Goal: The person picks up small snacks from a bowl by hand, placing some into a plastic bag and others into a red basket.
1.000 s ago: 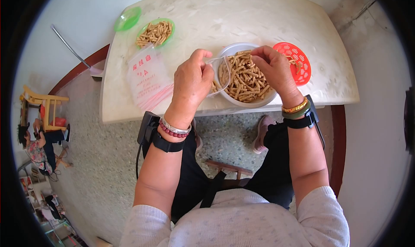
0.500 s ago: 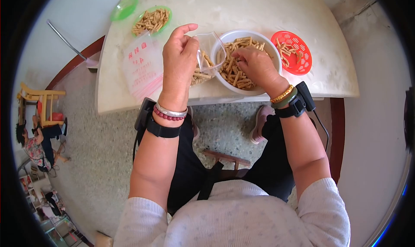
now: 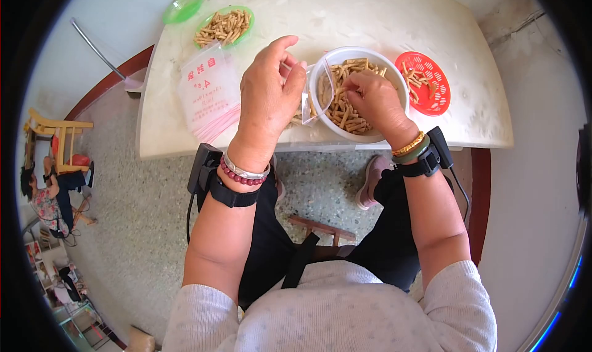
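Note:
My left hand pinches the edge of a clear plastic bag, which stands open beside the white bowl, with some stick pieces low in it. The white bowl holds a heap of short tan sticks. Over the right part of the heap, my right hand is closed with its fingertips bent down among the sticks. Whether it grips any stick is hidden.
A red perforated basket with a few sticks lies right of the bowl. Behind left are a green plate of sticks, a green lid and a stack of printed bags. A person sits far left.
The view has shifted slightly, moving the table items down and right. My left hand has turned a little with the bag. My right hand's fingers have drawn closer together over the sticks.

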The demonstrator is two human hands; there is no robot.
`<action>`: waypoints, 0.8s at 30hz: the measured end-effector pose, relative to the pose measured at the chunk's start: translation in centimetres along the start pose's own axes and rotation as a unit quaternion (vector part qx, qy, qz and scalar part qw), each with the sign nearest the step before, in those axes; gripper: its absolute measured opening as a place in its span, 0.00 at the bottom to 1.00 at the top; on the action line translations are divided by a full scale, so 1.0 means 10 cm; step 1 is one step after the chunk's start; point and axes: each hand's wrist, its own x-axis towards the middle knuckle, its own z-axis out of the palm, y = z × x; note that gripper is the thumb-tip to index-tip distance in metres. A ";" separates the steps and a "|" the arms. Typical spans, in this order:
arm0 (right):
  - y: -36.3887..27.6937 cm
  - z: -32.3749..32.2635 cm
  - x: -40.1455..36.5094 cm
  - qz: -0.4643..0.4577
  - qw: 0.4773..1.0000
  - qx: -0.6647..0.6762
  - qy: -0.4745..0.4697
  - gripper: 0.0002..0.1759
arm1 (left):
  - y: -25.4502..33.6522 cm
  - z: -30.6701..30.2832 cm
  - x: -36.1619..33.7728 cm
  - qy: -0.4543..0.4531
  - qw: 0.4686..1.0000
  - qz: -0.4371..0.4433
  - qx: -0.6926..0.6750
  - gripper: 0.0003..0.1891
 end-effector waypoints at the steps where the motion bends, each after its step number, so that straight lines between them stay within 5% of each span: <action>1: 0.00 -0.02 -0.02 0.006 0.999 0.045 0.016 0.06 | 0.03 0.01 0.00 -0.001 1.000 -0.001 -0.001 0.17; 9: -0.11 -0.20 -0.09 -0.003 0.992 0.067 0.104 0.07 | 0.17 0.16 -0.06 -0.052 0.971 0.205 0.112 0.13; 24: -0.25 -0.36 -0.13 -0.046 0.986 0.116 0.110 0.06 | 0.24 0.23 -0.04 -0.049 0.979 0.161 0.118 0.04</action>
